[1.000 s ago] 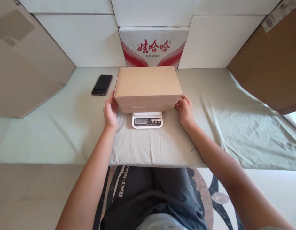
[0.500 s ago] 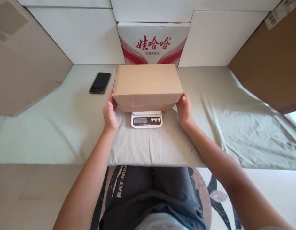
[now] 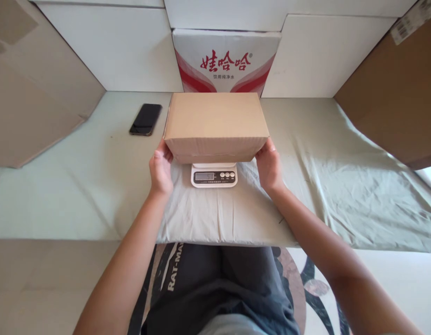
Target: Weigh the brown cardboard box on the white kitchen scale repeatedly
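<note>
From the head view, a box (image 3: 217, 116) sits above a scale (image 3: 214, 177) on the cloth-covered counter (image 3: 215, 216), hiding most of the scale. The left hand (image 3: 161, 170), partly open and cupped, holds the box's left end; the right hand (image 3: 269, 166), curled likewise, holds the right end. Their fingertips are partly hidden. The scale's display faces the person, its digits too faint to read surely. A phone (image 3: 145, 119) lies left of the box; a red-and-white carton (image 3: 226, 60) stands behind it.
</note>
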Action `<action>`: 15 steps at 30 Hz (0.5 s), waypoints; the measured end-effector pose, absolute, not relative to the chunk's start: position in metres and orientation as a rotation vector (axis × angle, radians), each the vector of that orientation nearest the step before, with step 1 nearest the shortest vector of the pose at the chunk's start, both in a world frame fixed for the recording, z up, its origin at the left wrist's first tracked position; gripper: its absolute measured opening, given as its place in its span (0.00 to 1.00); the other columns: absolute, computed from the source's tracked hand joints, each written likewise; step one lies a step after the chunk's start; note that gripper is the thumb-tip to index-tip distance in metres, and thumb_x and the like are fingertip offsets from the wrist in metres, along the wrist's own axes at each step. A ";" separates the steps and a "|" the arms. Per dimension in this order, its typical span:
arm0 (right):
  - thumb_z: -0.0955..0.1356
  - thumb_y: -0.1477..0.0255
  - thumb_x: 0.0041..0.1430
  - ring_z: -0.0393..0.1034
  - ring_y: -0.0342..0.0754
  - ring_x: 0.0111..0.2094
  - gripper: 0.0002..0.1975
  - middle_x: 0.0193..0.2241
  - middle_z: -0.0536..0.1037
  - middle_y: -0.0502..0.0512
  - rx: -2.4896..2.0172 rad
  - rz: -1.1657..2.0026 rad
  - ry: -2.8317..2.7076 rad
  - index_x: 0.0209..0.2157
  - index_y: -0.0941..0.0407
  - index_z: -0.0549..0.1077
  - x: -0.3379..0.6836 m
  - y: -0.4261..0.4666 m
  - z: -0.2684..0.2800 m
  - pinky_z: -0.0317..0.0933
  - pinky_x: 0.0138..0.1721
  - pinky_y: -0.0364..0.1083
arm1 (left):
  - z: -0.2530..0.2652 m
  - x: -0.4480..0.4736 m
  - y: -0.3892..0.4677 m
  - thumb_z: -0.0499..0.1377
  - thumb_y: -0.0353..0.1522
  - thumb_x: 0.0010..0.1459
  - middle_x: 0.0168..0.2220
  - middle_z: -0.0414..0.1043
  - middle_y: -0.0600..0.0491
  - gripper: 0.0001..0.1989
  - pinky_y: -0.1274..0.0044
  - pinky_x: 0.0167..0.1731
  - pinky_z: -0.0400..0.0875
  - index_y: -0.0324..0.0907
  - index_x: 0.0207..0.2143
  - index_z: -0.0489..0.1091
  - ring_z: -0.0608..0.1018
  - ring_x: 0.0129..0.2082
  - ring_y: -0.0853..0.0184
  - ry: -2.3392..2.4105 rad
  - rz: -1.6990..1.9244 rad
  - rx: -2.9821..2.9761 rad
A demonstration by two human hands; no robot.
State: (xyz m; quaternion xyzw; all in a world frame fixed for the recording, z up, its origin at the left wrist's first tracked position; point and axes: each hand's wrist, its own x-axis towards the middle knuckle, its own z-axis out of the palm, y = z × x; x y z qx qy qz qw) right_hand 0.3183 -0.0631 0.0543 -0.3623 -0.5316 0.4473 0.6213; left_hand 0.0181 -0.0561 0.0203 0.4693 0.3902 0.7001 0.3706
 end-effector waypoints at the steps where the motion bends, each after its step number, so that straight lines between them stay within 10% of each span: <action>1: 0.65 0.34 0.68 0.60 0.64 0.84 0.36 0.74 0.79 0.48 -0.836 1.044 -1.219 0.65 0.40 0.80 0.316 -0.064 0.056 0.57 0.86 0.65 | 0.021 0.019 -0.057 0.62 0.71 0.63 0.61 0.86 0.42 0.41 0.58 0.71 0.78 0.49 0.56 0.87 0.80 0.72 0.44 0.992 1.789 1.179; 15: 0.61 0.31 0.68 0.54 0.61 0.87 0.40 0.73 0.80 0.48 -0.826 0.910 -1.256 0.67 0.39 0.78 0.306 -0.037 0.102 0.47 0.90 0.62 | 0.086 0.032 -0.040 0.64 0.70 0.64 0.66 0.84 0.43 0.39 0.54 0.80 0.68 0.48 0.52 0.87 0.72 0.80 0.41 0.913 1.683 1.198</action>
